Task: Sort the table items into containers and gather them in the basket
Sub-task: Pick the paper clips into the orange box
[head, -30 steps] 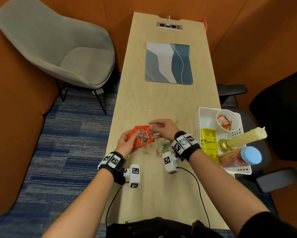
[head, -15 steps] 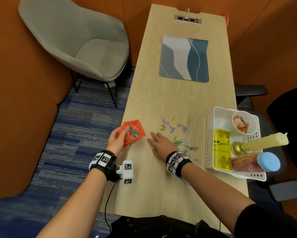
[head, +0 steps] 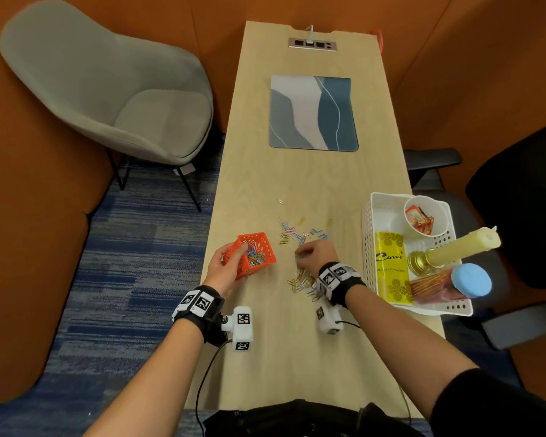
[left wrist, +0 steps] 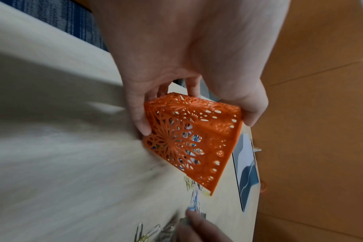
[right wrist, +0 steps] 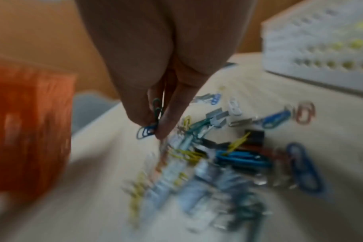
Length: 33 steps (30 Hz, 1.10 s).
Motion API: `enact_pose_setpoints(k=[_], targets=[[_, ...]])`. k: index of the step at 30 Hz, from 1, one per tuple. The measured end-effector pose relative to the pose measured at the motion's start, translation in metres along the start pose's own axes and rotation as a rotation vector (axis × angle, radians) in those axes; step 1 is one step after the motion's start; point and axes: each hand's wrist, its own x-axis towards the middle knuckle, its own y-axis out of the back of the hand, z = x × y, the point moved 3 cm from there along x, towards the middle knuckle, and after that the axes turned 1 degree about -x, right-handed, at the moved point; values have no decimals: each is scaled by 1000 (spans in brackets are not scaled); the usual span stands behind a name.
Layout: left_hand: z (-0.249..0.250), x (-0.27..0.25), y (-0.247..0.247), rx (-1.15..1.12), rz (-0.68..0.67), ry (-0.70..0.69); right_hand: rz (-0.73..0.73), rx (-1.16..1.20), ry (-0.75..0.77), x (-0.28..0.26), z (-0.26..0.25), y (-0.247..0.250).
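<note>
My left hand grips a small orange lattice box at the table's left edge; the box is tilted and holds several coloured paper clips. Loose paper clips lie scattered on the wooden table between the box and the white basket. My right hand is down on the pile, and its fingertips pinch a few blue and green paper clips just above the table. More clips lie under and beside that hand. The right wrist view is blurred.
The white basket at the table's right edge holds a paper cup of sachets, a yellow packet, a candle in a brass holder and a blue-lidded jar. A patterned mat lies farther back. A grey chair stands left.
My right hand went from over the orange box to flat on the clip pile, and now its fingers have drawn together, pinching clips. The left hand has kept hold of the box.
</note>
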Motion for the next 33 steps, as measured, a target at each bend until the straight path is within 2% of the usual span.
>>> enact_pose_setpoints(k=[2, 3, 5, 7, 9, 11, 14, 15, 19, 21, 23, 25, 27, 29, 33], targets=[[1, 0, -10, 25, -19, -10, 37, 329, -109, -3, -2, 17], [1, 1, -16, 35, -29, -13, 42, 451, -101, -6, -8, 27], [3, 1, -28, 47, -50, -10, 35, 586, -13, -9, -27, 40], [7, 1, -38, 79, -56, -13, -9, 597, 86, -9, -46, 46], [12, 2, -45, 73, -57, 3, -35, 465, 196, -5, -61, 45], [16, 6, -46, 91, -55, 0, 21, 372, 251, 4, -63, 44], [23, 13, -39, 92, -24, -10, 178, 249, 181, 29, -48, 39], [26, 15, -36, 77, -18, -6, 178, 152, 162, 38, -41, 33], [37, 25, -24, 46, 27, -5, -113, -441, 230, 58, -29, -9], [44, 32, -20, 37, 50, -11, -84, -624, 301, 59, -32, -21], [49, 38, -19, 32, 54, -13, -30, -667, 364, 57, -36, -27], [51, 43, -20, 36, 51, -16, -43, -691, 391, 58, -36, -29], [52, 47, -24, 35, 40, -16, -56, -638, 338, 61, -32, -21], [52, 49, -31, 34, 29, 0, -70, -494, 215, 68, -24, -7], [52, 51, -46, 40, -29, 4, -43, 53, -106, 73, -6, 29]])
